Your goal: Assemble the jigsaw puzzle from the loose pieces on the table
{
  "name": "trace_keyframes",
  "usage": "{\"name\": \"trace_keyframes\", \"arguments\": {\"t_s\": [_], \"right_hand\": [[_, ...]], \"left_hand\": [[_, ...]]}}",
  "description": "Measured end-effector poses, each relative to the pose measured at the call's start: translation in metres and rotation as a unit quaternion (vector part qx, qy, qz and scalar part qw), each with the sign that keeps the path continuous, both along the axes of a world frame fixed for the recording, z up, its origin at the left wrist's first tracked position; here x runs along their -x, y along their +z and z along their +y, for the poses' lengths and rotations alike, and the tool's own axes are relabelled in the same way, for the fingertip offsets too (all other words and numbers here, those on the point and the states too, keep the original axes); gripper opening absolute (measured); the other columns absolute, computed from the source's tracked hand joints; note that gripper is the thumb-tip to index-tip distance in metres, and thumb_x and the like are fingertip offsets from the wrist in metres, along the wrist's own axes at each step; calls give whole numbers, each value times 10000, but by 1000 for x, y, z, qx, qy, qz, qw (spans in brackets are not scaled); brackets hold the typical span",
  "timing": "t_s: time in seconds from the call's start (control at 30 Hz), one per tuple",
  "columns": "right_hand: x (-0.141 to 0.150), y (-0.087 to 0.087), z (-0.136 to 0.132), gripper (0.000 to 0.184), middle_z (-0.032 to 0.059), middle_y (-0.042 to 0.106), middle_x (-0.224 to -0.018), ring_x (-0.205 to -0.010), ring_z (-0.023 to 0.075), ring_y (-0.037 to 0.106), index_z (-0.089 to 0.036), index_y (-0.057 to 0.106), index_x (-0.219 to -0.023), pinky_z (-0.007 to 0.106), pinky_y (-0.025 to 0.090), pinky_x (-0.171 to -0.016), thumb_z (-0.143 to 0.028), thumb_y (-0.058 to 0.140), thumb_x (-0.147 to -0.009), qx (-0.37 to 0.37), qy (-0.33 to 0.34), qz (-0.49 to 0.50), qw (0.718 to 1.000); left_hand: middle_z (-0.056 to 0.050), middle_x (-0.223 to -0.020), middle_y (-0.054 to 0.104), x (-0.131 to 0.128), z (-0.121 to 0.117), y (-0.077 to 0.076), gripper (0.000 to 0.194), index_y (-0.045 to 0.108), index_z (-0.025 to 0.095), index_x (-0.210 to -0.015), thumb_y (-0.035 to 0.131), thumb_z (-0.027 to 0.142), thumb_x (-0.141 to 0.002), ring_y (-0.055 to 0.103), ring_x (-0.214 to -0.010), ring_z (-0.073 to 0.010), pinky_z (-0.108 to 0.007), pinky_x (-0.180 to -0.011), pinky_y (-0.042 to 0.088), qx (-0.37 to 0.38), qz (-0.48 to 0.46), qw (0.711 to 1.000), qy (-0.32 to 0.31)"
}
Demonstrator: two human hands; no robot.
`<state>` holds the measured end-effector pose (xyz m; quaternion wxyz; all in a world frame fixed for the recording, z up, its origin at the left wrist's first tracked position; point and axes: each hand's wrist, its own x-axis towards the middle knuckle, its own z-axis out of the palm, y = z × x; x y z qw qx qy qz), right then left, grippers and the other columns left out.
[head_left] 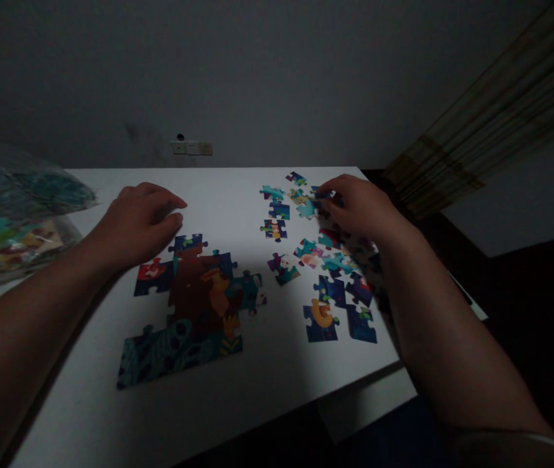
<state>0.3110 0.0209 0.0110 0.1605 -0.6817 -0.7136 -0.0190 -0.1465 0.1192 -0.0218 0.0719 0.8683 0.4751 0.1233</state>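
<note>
A partly joined jigsaw puzzle lies on the white table, showing a brown animal figure with dark teal leaves along its lower edge. My left hand hovers just behind the puzzle's upper left, thumb and fingers apart with nothing between them. Over at the loose pieces, my right hand has its thumb and fingertips around a dark blue puzzle piece, partly hidden by the fingers. Close by lie a teal piece and a blue piece. An orange-bird piece is nearer the front edge.
Several more loose pieces are spread along the table's right side, some behind my right forearm. A clear plastic bag with colourful contents stands at the left. Behind the white table is a wall with sockets; a curtain hangs at right.
</note>
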Motion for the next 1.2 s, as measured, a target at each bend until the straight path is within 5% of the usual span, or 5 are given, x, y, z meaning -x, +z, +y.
{"name": "trace_keyframes", "arguments": {"t_s": [0.13,0.4,0.7,0.83,1.2], "right_hand": [[-10,25,-12,229,85,881,-984,-854,290,769,-249,912,-1074,407,536,-812,-243,778,-889,114,22,11,993],[-6,42,-24,415,116,892,-1151,-981,320,809,-232,870,-1218,422,565,-837,-467,927,-880,314,50,12,948],[6,31,-20,424,83,845,-1109,-953,283,751,-248,770,-1161,379,514,-794,-335,973,-799,278,98,56,954],[22,33,-20,210,79,867,-1082,-980,267,772,-237,823,-1110,387,560,-882,-407,841,-988,204,158,165,952],[60,5,-17,346,69,902,-1015,-704,164,747,-277,961,-1146,282,637,-615,-604,917,-1044,365,148,425,815]], "left_hand": [[-263,-1507,725,2,3,0,662,823,74,-1480,466,515,-1138,645,-1482,-452,-678,-1354,475,-3,10,1000,-3],[-299,-1439,764,0,4,2,711,851,65,-1412,450,553,-1085,696,-1455,-493,-697,-1318,496,-13,-3,1000,-8],[-270,-1453,778,3,6,-4,613,854,97,-1383,508,489,-1064,699,-1417,-467,-692,-1317,503,-20,-15,1000,-4],[-277,-1455,779,3,6,-4,613,855,96,-1396,521,492,-1067,690,-1427,-478,-710,-1311,504,-18,-21,1000,-6],[-206,-1484,766,-2,1,-5,548,878,210,-1401,594,485,-1021,676,-1445,-478,-734,-1328,514,-14,-41,999,13]]}}
